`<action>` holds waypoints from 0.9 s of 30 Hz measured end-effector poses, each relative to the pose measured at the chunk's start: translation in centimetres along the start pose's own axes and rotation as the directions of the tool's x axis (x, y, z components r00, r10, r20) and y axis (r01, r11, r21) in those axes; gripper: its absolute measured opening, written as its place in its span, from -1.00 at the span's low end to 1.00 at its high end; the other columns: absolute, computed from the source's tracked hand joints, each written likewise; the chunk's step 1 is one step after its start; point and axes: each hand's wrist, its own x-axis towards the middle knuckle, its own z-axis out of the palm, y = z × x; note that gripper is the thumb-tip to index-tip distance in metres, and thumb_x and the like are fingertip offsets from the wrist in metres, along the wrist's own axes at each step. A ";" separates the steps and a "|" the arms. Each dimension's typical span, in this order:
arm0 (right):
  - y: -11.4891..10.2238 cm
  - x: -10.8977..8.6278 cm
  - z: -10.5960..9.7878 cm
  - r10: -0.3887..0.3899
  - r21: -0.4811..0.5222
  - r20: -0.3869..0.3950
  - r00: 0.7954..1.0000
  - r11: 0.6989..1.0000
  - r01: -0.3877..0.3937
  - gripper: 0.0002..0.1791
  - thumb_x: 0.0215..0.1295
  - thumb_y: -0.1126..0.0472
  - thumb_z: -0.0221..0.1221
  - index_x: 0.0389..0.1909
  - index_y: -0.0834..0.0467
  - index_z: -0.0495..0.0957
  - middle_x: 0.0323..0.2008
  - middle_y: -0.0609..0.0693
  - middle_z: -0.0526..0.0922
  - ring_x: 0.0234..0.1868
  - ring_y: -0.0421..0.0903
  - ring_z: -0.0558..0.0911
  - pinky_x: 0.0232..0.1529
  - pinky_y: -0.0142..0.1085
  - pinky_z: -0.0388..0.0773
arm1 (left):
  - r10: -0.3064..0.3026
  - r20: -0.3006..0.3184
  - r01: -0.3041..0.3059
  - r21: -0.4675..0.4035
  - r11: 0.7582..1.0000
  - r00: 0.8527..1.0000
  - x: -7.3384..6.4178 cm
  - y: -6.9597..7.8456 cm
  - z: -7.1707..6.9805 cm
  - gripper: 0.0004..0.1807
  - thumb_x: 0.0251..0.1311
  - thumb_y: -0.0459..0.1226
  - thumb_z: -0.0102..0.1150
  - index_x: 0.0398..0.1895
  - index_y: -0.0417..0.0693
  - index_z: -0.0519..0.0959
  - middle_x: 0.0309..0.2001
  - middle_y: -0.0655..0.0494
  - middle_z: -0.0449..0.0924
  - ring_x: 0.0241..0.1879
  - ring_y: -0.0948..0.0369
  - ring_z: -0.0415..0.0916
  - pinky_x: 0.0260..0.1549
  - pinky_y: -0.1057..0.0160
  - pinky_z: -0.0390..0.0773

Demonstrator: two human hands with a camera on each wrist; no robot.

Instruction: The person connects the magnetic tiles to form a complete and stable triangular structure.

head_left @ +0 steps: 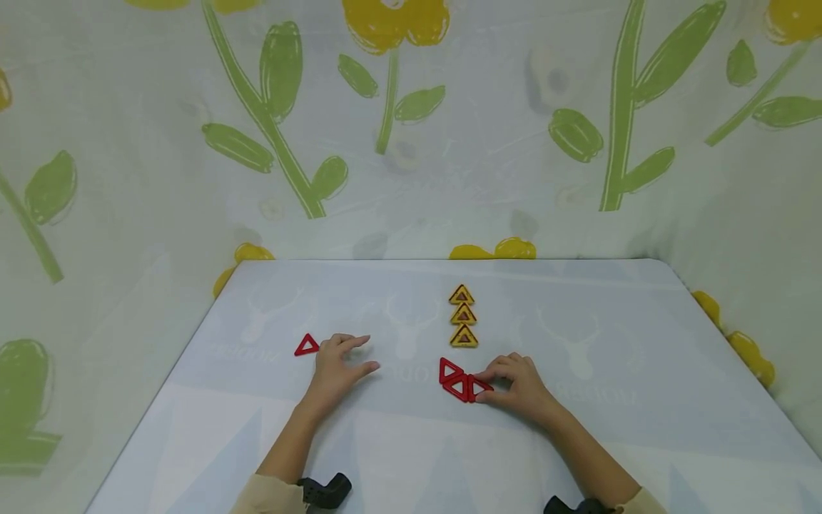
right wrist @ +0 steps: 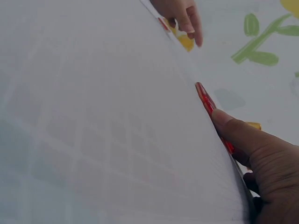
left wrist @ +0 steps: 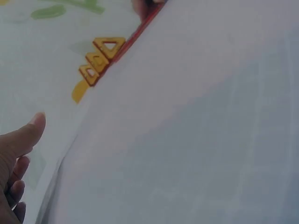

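My right hand (head_left: pixel 523 389) pinches a red triangular frame tile (head_left: pixel 478 388) between thumb and fingers, at the right end of a row of red tiles. Two more red triangle tiles, an upper-left one (head_left: pixel 449 370) and a middle one (head_left: pixel 457 387), lie against it edge to edge. My left hand (head_left: pixel 334 371) is held with thumb and fingers spread apart, nothing between them. Just left of its knuckles lies a single red triangle tile (head_left: pixel 307 345). In the right wrist view the red tiles (right wrist: pixel 205 99) appear edge-on beside my thumb.
Three yellow triangle tiles (head_left: pixel 463 314) with brown centres stand in a column on the table beyond the red group. The white printed table (head_left: pixel 385 442) meets a flower-patterned cloth (head_left: pixel 449 185) at the back. Black wrist straps (head_left: pixel 326 491) sit on both forearms.
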 end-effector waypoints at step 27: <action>0.0 -0.1 0.0 0.003 -0.011 0.002 1.000 1.000 -0.003 -0.69 -0.15 0.11 0.48 -0.28 0.00 0.71 -0.35 -0.25 0.61 -0.25 -0.30 0.43 -0.24 -0.26 0.24 | -0.213 -0.094 0.223 0.106 0.969 0.972 0.0 -5.5 -7.2 -0.37 0.13 -0.17 0.28 0.27 -0.18 0.39 0.15 -0.20 0.27 0.08 -0.11 0.14 0.02 -0.11 0.07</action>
